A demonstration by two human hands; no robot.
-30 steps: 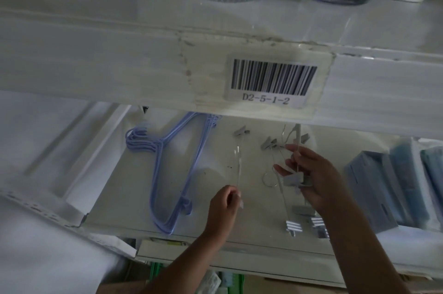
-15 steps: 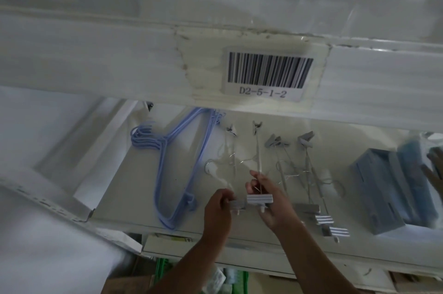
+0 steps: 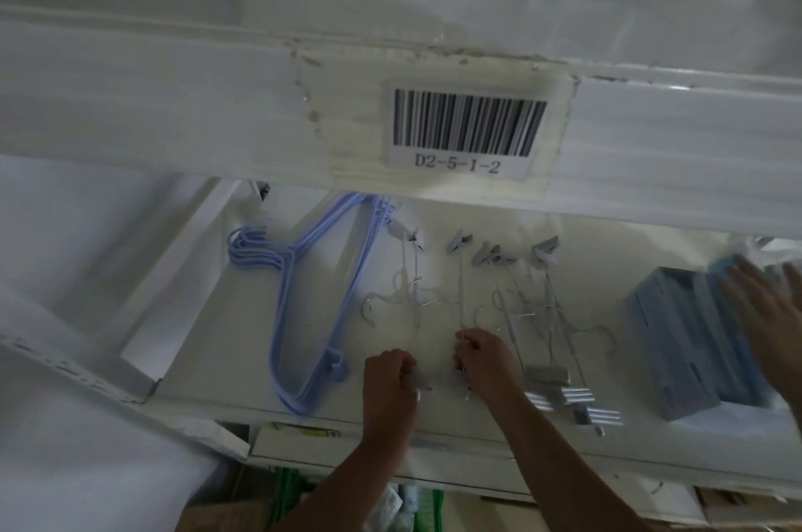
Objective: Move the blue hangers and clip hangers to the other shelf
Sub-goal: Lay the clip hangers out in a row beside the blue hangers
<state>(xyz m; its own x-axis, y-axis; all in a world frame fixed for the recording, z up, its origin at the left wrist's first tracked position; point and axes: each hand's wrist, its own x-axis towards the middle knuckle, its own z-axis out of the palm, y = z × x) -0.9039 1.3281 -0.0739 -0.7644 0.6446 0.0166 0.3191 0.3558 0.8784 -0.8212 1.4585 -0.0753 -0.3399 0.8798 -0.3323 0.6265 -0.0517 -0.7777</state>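
Blue hangers [image 3: 304, 314] are lying stacked at the left of the shelf [image 3: 208, 340], hooks pointing left, untouched. We are working the clip hangers [image 3: 512, 305] just beside them: they are spread in a row across the middle, clips up by the back and down at the front edge. Our left hand [image 3: 388, 377] is curling closed on a clip at the near end of one hanger; our right hand [image 3: 484, 360] is pinching the wire bar of the next. So we are judging this the gathering step. Next we are needing to bunch the loose wires together without snagging hooks, then lift clear. Someone else's hand [image 3: 768, 305] is blurring past the boxes [image 3: 677, 340] at right.
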